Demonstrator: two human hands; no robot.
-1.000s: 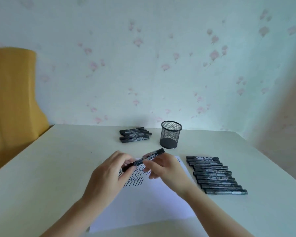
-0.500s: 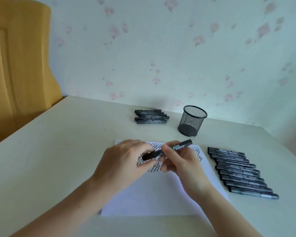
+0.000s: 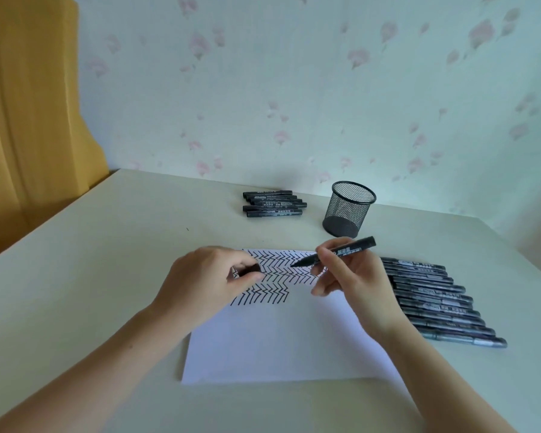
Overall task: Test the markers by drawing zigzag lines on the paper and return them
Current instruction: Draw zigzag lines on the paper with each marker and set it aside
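A white sheet of paper (image 3: 278, 345) lies on the table with rows of black zigzag lines (image 3: 281, 270) across its far part. My right hand (image 3: 350, 276) grips an uncapped black marker (image 3: 341, 252), its tip pointing left just above the zigzags. My left hand (image 3: 210, 279) pinches the marker's black cap (image 3: 251, 269) over the paper's left side. A row of several black markers (image 3: 434, 300) lies to the right of the paper. A smaller group of black markers (image 3: 274, 204) lies at the back of the table.
A black mesh pen cup (image 3: 349, 209) stands behind the paper, right of the smaller marker group. The cream table (image 3: 91, 276) meets a flowered wall at the back. A yellow chair back (image 3: 28, 120) stands at the left.
The cap has come off the marker: my left hand pulled left with the cap and my right hand keeps the marker body, tip bared. The camera has tilted lower and closer.
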